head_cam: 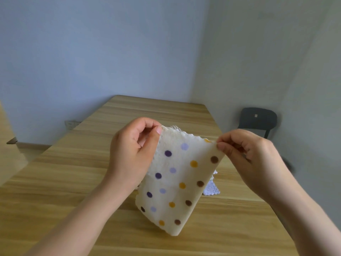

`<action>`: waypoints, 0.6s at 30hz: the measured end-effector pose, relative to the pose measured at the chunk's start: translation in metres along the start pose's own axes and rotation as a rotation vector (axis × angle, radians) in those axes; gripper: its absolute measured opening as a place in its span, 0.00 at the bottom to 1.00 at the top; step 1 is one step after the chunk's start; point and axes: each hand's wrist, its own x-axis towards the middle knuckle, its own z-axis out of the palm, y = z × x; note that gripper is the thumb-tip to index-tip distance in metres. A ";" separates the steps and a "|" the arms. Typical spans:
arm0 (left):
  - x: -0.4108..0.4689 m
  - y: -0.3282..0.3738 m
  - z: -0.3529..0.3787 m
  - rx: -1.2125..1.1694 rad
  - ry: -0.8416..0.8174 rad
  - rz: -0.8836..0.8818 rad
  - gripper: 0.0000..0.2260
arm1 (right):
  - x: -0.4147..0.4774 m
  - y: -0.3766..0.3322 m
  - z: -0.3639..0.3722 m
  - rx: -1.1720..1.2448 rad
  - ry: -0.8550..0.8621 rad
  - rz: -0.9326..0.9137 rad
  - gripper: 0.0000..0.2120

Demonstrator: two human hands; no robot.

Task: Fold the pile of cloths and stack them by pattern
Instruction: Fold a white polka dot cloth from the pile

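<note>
The left hand (136,150) pinches the upper left corner of the spotted cloth (177,182) between thumb and forefinger, its other fingers curled in. The right hand (245,156) pinches the upper right corner the same way. Held like this, the cloth hangs slanted over the table (73,182), its lowest corner at six o'clock; I cannot tell whether that corner touches the wood. I'd guess the corners are kept high so the cloth's own weight pulls it flat and the edges can be matched. The lower edge looks rounded like a fold, and a rougher layer shows behind at nine o'clock, so it seems to be doubled.

At four o'clock from it, a pale white cloth (212,190) peeks out on the table, with a scalloped edge showing at twelve. This is probably the rest of the pile, mostly hidden.

Bare wood spreads wide towards eight and nine o'clock, which looks the better room for laying stacks. At three o'clock the table's right edge runs close by, with a dark chair (258,121) beyond it at two.
</note>
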 end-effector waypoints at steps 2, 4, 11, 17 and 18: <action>-0.001 0.003 0.002 0.008 -0.033 0.009 0.04 | -0.002 0.000 0.001 -0.001 -0.049 0.039 0.04; -0.002 0.005 0.006 0.015 -0.085 0.021 0.03 | -0.003 -0.005 0.001 0.019 -0.076 0.050 0.05; -0.001 0.014 0.016 0.093 -0.171 0.107 0.04 | 0.003 -0.032 0.026 0.151 -0.040 0.060 0.10; -0.003 0.010 0.013 -0.051 -0.215 -0.027 0.04 | 0.010 -0.034 0.033 0.150 0.028 0.019 0.04; -0.005 0.006 0.011 -0.138 -0.249 -0.099 0.04 | 0.011 -0.034 0.033 0.143 0.020 0.006 0.04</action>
